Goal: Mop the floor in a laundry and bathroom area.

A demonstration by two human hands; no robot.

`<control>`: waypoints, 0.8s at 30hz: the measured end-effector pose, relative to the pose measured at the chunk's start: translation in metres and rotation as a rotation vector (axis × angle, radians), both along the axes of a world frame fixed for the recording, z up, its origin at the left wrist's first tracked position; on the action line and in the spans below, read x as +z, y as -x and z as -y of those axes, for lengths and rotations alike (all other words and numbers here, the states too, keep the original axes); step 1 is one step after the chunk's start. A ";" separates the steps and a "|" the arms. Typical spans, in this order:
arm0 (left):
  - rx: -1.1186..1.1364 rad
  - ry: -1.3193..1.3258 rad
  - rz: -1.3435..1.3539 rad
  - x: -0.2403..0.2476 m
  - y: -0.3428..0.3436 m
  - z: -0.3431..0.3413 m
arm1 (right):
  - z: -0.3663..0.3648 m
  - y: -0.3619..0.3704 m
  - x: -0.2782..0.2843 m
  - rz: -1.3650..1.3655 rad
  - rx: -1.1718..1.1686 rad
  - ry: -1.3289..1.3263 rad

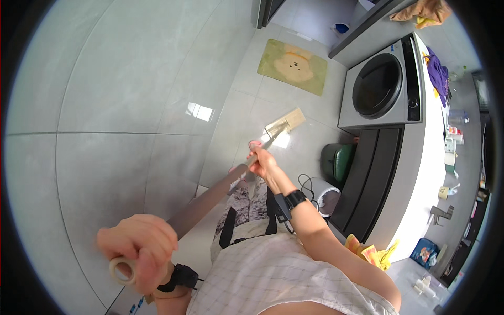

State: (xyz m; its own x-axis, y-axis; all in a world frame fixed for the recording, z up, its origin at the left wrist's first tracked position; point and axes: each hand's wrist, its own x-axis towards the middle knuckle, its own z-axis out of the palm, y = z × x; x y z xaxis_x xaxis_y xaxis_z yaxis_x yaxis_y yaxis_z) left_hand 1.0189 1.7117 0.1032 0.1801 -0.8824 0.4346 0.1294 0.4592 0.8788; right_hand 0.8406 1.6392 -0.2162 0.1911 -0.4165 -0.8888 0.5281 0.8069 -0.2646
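A flat mop with a long grey-brown pole [206,206] slants from the lower left up toward the middle. Its pale cream head [285,122] rests on the tiled floor. My left hand [140,247] is closed round the pole close to its top end, where a round hollow tip pokes out beside the fingers. Farther down, my right hand [261,160] wraps the thin part of the pole, not far above the mop head. Both wrists wear black bands.
Beyond the mop head lies a green mat [294,67] with a cartoon animal. A washing machine [375,86] stands at the right, beside dark drawers [366,176] under a white counter. A dark green stool-like box [338,163] and a white bin [321,197] with a cable sit before the drawers.
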 end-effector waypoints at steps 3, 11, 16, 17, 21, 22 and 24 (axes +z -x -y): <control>-0.020 -0.073 -0.077 -0.012 -0.006 -0.012 | -0.026 0.017 -0.014 -0.026 -0.002 -0.050; 0.119 0.113 -0.041 -0.001 -0.062 -0.061 | -0.029 -0.052 0.019 -0.095 0.264 0.023; 0.318 0.193 0.266 0.030 -0.063 -0.074 | -0.021 -0.127 0.036 0.004 0.276 -0.001; 0.256 0.186 0.265 0.033 -0.058 -0.074 | -0.017 -0.139 0.032 0.040 0.288 -0.018; 0.289 0.191 0.214 0.029 -0.052 -0.068 | -0.001 -0.158 0.029 0.111 0.427 -0.010; 0.285 0.182 0.222 0.028 -0.051 -0.064 | 0.001 -0.154 0.030 0.120 0.425 -0.018; 0.434 0.202 0.182 0.031 -0.046 -0.053 | 0.004 -0.147 0.035 0.182 0.373 -0.001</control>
